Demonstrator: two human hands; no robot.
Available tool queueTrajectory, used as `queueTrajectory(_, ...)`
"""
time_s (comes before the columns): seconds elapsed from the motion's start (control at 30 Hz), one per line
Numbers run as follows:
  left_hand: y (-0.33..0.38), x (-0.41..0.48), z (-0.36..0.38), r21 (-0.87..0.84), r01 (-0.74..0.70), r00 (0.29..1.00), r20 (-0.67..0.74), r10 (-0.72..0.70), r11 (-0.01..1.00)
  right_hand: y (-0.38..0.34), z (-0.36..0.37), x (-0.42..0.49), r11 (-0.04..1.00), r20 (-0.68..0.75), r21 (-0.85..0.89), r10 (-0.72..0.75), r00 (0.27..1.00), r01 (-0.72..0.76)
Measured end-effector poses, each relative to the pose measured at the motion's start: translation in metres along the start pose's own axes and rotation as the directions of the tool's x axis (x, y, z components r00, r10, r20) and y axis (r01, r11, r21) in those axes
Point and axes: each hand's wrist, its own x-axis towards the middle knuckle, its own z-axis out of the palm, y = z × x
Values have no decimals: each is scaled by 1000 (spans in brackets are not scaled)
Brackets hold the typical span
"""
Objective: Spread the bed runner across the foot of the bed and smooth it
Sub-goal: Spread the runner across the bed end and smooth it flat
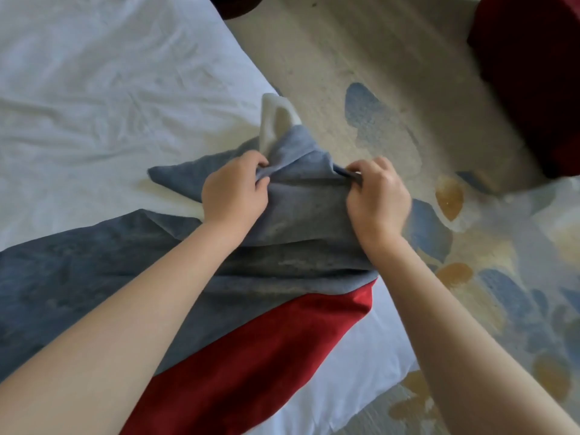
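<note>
The bed runner (94, 277) is blue-grey with a red band (251, 365) along its near edge. It lies across the white bed (94, 89), bunched and folded at the bed's right edge. My left hand (233, 191) grips a fold of the blue-grey cloth. My right hand (378, 199) pinches the cloth's edge beside it, over the edge of the bed. Between the hands the fabric is pulled into a taut ridge. A white lining (273, 120) sticks up behind the folds.
A patterned carpet (470, 246) with blue and ochre shapes covers the floor to the right of the bed. A dark red piece of furniture (533, 73) stands at the top right. The white sheet is creased.
</note>
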Motion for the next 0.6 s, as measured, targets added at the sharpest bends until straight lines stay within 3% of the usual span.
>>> queueTrajectory(0.07, 2, -8, 1, 57, -61, 998, 27, 60, 996, 3, -13, -15, 997, -64, -7, -73, 995, 72)
queueTrajectory(0.1, 3, -10, 2, 118, -61, 994, 99, 50, 991, 1, -14, -25, 987, 5, -32, -155, 988, 155)
queueTrajectory(0.17, 0, -10, 4, 236, 8, 966, 251, -69, 972, -5, -7, -45, 935, 336, -47, -317, 887, 352)
queueTrajectory(0.23, -4, -6, 1, 256, 85, 941, 297, -162, 963, -3, 1, -51, 922, 549, 55, -348, 760, 382)
queueTrajectory(0.3, -3, 0, 0, 189, 121, 954, 250, -167, 975, 0, 3, -39, 972, 529, 201, -209, 823, 117)
queueTrajectory(0.37, 4, 9, 3, 102, 125, 969, 202, -144, 987, 6, 8, -18, 929, 502, 296, 47, 863, -223)
queueTrajectory(0.4, 8, 13, 6, 71, 119, 972, 193, -131, 990, 9, 12, -8, 909, 488, 283, 137, 862, -305)
queueTrajectory(0.5, 21, 24, 18, 56, 78, 972, 219, -88, 995, 10, 27, 11, 920, 493, 137, 259, 830, -368)
queueTrajectory(0.6, 30, 27, 28, 110, 10, 961, 275, -40, 994, -4, 41, 13, 929, 644, 44, 255, 721, -368)
